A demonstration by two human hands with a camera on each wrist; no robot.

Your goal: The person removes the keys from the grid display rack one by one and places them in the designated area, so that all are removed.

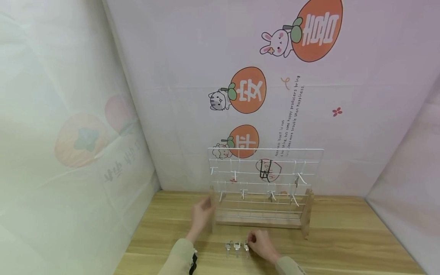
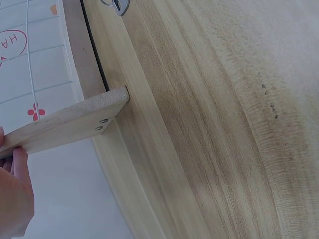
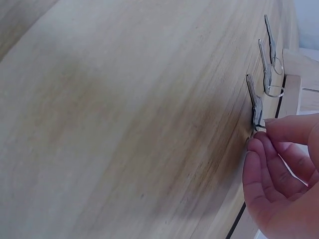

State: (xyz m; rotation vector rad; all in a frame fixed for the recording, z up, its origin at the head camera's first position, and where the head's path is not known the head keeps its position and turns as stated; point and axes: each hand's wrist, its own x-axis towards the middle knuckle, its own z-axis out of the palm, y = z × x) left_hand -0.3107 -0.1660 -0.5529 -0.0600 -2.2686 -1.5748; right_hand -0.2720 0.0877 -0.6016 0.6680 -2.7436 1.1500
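Plainly, the nearest items on my feed are three keys in a row on the worktop, with the right hand at the rightmost one. I read its grip as thumb and forefinger pinching that key's ring, the other fingers curled below. Slightly farther off, the left hand blurs in the head view, but the left wrist view shows me its grip closed round the edge of the left post of the rack.

I judge the work partway along: three keys lie down on the wood, while other keys seem to hang from some hooks; they are too small for a sure count.

The loose keys look like shiny metal, slim-bladed and broad-headed. Brown grain streaks the worktop; the post is flat, pale wood with two screws. Above the rack's base, thin white wire makes a rectangular grid, its hooks jutting forward. Farthest, I see a lightly creased pale sheet printed with orange fruits.
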